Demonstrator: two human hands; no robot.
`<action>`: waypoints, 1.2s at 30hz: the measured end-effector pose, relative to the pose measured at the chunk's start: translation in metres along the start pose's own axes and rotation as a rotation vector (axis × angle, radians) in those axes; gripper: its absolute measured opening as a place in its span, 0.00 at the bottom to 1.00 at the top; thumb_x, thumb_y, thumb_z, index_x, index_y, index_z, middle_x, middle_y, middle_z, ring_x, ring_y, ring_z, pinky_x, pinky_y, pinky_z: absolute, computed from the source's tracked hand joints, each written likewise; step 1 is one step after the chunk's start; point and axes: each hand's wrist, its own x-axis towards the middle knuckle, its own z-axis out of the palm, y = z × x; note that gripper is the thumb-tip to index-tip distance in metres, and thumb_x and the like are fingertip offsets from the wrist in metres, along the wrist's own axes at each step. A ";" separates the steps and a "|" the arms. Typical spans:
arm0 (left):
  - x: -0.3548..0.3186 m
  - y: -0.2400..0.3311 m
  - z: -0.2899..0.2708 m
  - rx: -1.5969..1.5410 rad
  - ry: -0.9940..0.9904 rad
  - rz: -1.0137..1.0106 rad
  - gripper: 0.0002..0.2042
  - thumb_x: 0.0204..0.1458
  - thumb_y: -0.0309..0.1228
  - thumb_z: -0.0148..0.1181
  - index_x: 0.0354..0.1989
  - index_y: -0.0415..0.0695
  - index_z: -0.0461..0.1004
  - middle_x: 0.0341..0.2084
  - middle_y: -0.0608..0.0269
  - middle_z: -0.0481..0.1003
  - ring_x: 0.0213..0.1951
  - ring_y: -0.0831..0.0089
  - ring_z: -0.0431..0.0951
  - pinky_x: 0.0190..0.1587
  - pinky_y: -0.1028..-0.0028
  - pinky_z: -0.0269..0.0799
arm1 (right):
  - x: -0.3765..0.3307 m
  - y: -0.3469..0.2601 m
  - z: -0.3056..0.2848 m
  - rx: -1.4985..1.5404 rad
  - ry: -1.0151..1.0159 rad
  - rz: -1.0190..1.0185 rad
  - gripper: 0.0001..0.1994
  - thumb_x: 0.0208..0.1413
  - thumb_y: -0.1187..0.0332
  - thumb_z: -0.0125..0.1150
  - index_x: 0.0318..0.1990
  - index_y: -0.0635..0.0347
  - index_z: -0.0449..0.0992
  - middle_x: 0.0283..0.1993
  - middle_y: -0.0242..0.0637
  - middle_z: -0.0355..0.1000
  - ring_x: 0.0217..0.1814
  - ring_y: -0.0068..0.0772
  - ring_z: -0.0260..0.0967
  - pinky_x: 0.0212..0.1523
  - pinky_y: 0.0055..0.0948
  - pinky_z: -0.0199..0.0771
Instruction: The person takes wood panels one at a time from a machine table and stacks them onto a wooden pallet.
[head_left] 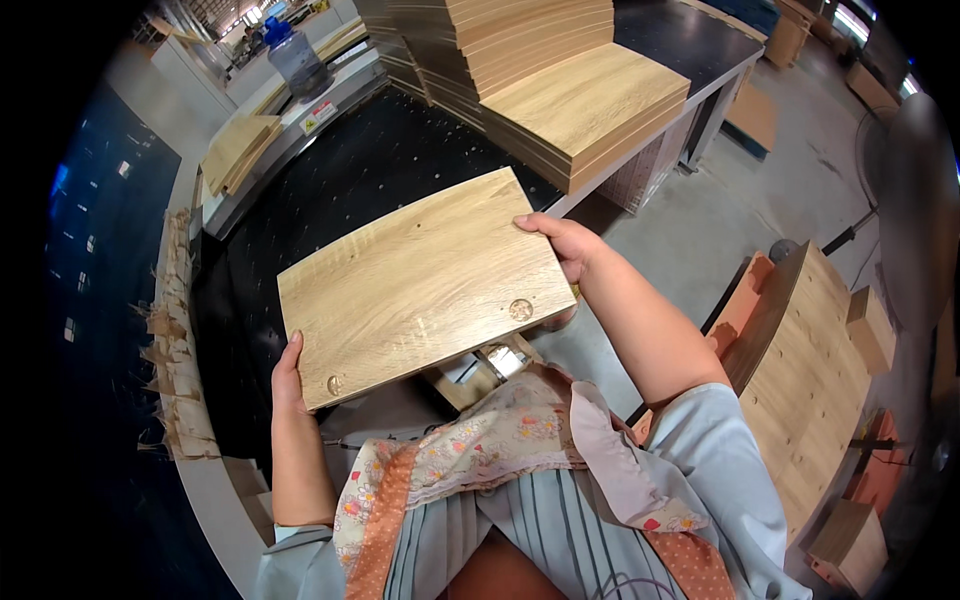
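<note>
Between my hands is a light wood-grain board [420, 285], tilted with its broad face up. Two round recesses sit near its closer edge, one toward each corner. At the board's left end, my left hand [289, 378] grips the edge with the thumb on top. My right hand [562, 243] holds the right end, its thumb also laid on the face; the other fingers are mostly hidden beneath. Under the board lies the black speckled table top [380, 165]. A stack of similar boards [590, 110] stands just beyond the right end.
A taller board pile [535, 40] rises at the back. Several thin panels [240, 150] and a blue-capped clear bottle [295, 62] rest at the far left. To my right, another large stack of boards [810, 390] sits beside orange supports. A blurred fan [910, 200] stands at the right.
</note>
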 end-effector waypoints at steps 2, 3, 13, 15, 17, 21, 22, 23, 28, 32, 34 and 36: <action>-0.001 0.001 -0.002 0.047 0.025 0.012 0.22 0.57 0.38 0.53 0.55 0.36 0.65 0.48 0.50 0.73 0.47 0.58 0.74 0.50 0.62 0.71 | -0.005 0.004 0.006 0.033 -0.014 -0.034 0.25 0.51 0.62 0.60 0.53 0.73 0.66 0.50 0.55 0.70 0.49 0.48 0.72 0.51 0.43 0.73; 0.000 0.000 -0.002 0.072 0.032 0.017 0.22 0.57 0.38 0.53 0.55 0.36 0.65 0.48 0.50 0.73 0.47 0.59 0.75 0.50 0.63 0.71 | -0.007 0.010 0.007 0.026 0.006 -0.067 0.25 0.52 0.63 0.60 0.53 0.73 0.66 0.50 0.55 0.70 0.49 0.48 0.72 0.51 0.43 0.73; -0.027 -0.008 0.028 0.301 -0.274 0.145 0.23 0.56 0.34 0.51 0.57 0.34 0.62 0.50 0.53 0.70 0.50 0.65 0.72 0.53 0.68 0.66 | -0.103 0.070 -0.051 -0.023 0.117 -0.389 0.27 0.50 0.60 0.61 0.54 0.69 0.66 0.49 0.47 0.71 0.47 0.38 0.73 0.46 0.36 0.74; -0.040 -0.016 0.073 0.363 -0.336 0.208 0.24 0.56 0.35 0.52 0.58 0.33 0.60 0.51 0.53 0.69 0.51 0.65 0.71 0.54 0.68 0.65 | -0.133 0.072 -0.076 0.003 0.165 -0.484 0.30 0.49 0.59 0.61 0.56 0.67 0.65 0.51 0.45 0.70 0.49 0.37 0.71 0.49 0.35 0.72; -0.047 -0.027 0.119 0.433 -0.380 0.266 0.27 0.54 0.33 0.53 0.61 0.33 0.57 0.53 0.51 0.67 0.53 0.64 0.69 0.56 0.68 0.63 | -0.171 0.068 -0.096 0.032 0.215 -0.598 0.32 0.48 0.58 0.62 0.58 0.66 0.63 0.54 0.45 0.68 0.53 0.36 0.69 0.51 0.35 0.70; -0.055 -0.053 0.222 0.498 -0.578 0.287 0.28 0.53 0.31 0.54 0.61 0.32 0.56 0.54 0.50 0.67 0.53 0.63 0.69 0.56 0.68 0.62 | -0.246 0.066 -0.142 0.119 0.322 -0.781 0.36 0.45 0.58 0.63 0.61 0.66 0.59 0.57 0.46 0.66 0.56 0.37 0.66 0.53 0.36 0.69; -0.051 -0.062 0.249 0.535 -0.645 0.278 0.28 0.53 0.31 0.55 0.61 0.32 0.56 0.53 0.50 0.67 0.53 0.63 0.69 0.56 0.68 0.62 | -0.263 0.070 -0.159 0.154 0.338 -0.830 0.37 0.44 0.58 0.63 0.61 0.66 0.58 0.56 0.46 0.66 0.56 0.38 0.66 0.53 0.36 0.69; -0.047 -0.072 0.277 0.571 -0.713 0.270 0.28 0.53 0.32 0.55 0.61 0.33 0.56 0.53 0.51 0.67 0.53 0.63 0.69 0.56 0.68 0.62 | -0.283 0.075 -0.174 0.179 0.387 -0.852 0.37 0.44 0.58 0.63 0.61 0.66 0.59 0.56 0.46 0.66 0.56 0.38 0.66 0.53 0.36 0.69; -0.004 -0.148 0.413 0.596 -0.928 -0.063 0.24 0.54 0.32 0.55 0.57 0.34 0.62 0.50 0.53 0.71 0.51 0.65 0.71 0.54 0.68 0.65 | -0.352 0.088 -0.230 0.345 0.576 -0.970 0.35 0.44 0.58 0.64 0.58 0.70 0.61 0.54 0.48 0.67 0.54 0.39 0.68 0.52 0.36 0.71; 0.024 -0.226 0.515 0.624 -1.052 -0.308 0.20 0.55 0.30 0.55 0.54 0.34 0.66 0.46 0.53 0.73 0.45 0.67 0.75 0.49 0.70 0.70 | -0.383 0.093 -0.277 0.491 0.674 -1.017 0.32 0.46 0.59 0.62 0.56 0.71 0.64 0.51 0.49 0.70 0.51 0.39 0.70 0.50 0.38 0.72; 0.043 -0.266 0.565 0.674 -1.110 -0.430 0.18 0.55 0.30 0.55 0.51 0.34 0.67 0.44 0.53 0.74 0.44 0.66 0.76 0.48 0.68 0.71 | -0.391 0.096 -0.298 0.555 0.754 -1.069 0.30 0.47 0.59 0.61 0.55 0.71 0.65 0.50 0.49 0.71 0.49 0.40 0.71 0.49 0.38 0.73; 0.067 -0.308 0.613 0.743 -1.163 -0.524 0.17 0.54 0.30 0.54 0.51 0.34 0.67 0.44 0.52 0.74 0.44 0.65 0.76 0.48 0.66 0.72 | -0.390 0.099 -0.320 0.632 0.856 -1.114 0.30 0.47 0.59 0.60 0.55 0.71 0.65 0.49 0.50 0.71 0.49 0.42 0.71 0.49 0.39 0.73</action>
